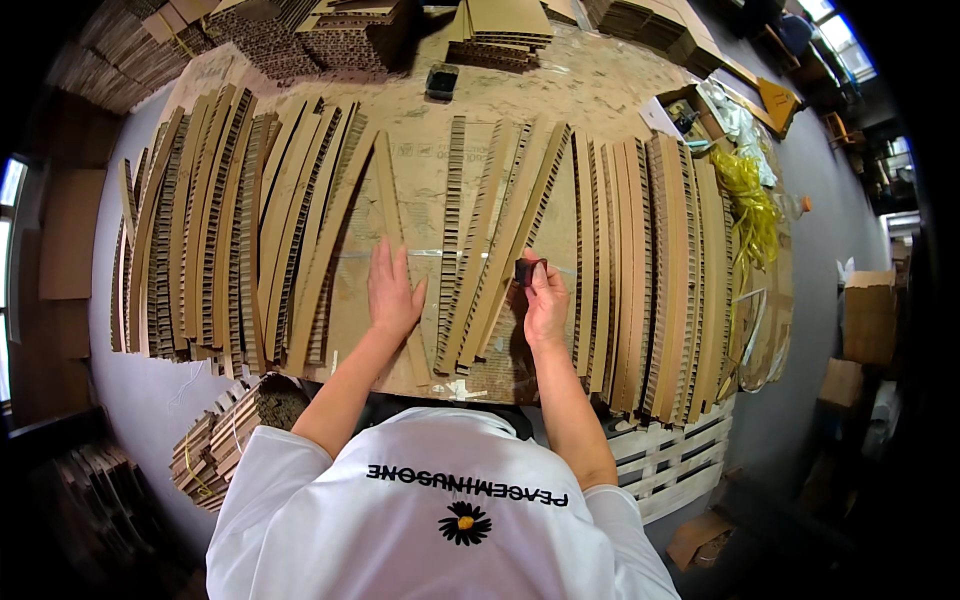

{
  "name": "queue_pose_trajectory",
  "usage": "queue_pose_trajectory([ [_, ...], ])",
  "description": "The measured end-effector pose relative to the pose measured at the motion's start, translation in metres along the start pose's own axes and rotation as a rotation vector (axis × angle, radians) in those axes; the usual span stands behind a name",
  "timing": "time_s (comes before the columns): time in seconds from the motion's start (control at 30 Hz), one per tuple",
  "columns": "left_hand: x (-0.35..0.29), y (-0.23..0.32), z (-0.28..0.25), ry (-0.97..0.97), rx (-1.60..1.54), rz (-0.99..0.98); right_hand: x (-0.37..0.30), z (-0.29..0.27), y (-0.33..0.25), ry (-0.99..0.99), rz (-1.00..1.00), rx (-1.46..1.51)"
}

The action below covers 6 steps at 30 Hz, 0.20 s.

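Observation:
My left hand lies with fingers stretched out on a single honeycomb-cardboard strip in the middle of the table. Between the fingertips of my right hand is a small dark block that looks like a hand stamp; its underside is hidden. The block is beside a few leaning cardboard strips, right of the middle. Another narrow strip stands between these and my left hand. A small dark open box, resembling an ink pad, sits toward the far side of the table.
Rows of cardboard strips line the table's left and right. Stacked cardboard stands at the back. Yellow plastic wrap and an open carton lie at the right. A white pallet is below the table's right edge.

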<state>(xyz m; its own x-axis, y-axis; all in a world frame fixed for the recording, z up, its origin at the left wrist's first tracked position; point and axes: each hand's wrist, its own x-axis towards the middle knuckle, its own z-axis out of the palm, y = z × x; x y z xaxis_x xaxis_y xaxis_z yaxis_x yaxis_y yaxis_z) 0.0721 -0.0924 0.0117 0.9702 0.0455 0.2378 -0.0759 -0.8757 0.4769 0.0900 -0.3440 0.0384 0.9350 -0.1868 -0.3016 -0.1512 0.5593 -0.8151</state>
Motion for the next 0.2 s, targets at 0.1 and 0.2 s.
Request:
queue_pose_trajectory([
  [0.1, 0.004, -0.005, 0.017, -0.145, -0.055, -0.313, 0.007, -0.002, 0.007, -0.009, -0.071, -0.110],
  [0.2, 0.010, -0.026, 0.030, -0.200, -0.078, -0.227, 0.012, -0.005, 0.005, -0.050, 0.017, -0.109],
])
